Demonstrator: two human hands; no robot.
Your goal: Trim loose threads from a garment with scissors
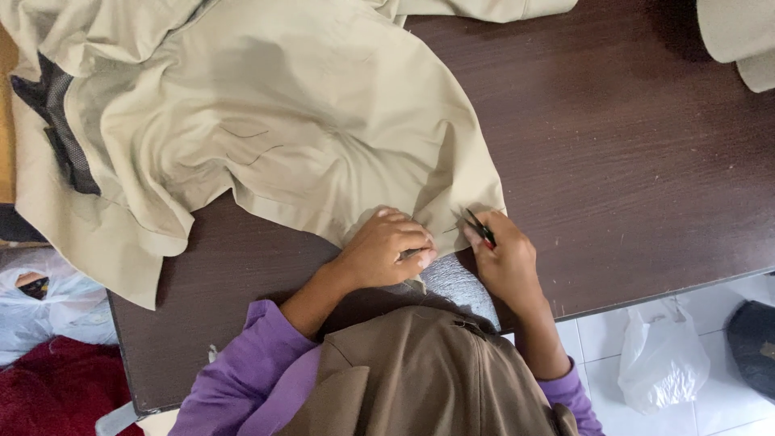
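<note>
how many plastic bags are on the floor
2: a white plastic bag on the tiles at right below the table edge, and a clear plastic bag at far left. Others may be hidden.

**Around the dark wooden counter**

The counter [630, 161] is dark brown with a visible wood grain. Below its right edge, on the white tiled floor [597, 355], a white plastic bag [660, 355] stands beside a dark round object [752, 343]. Off the counter's left end lie a clear plastic bag [44, 303] and a dark red fuzzy cloth [60, 387]. Folded beige cloth [739, 36] sits at the counter's far right corner.
</note>
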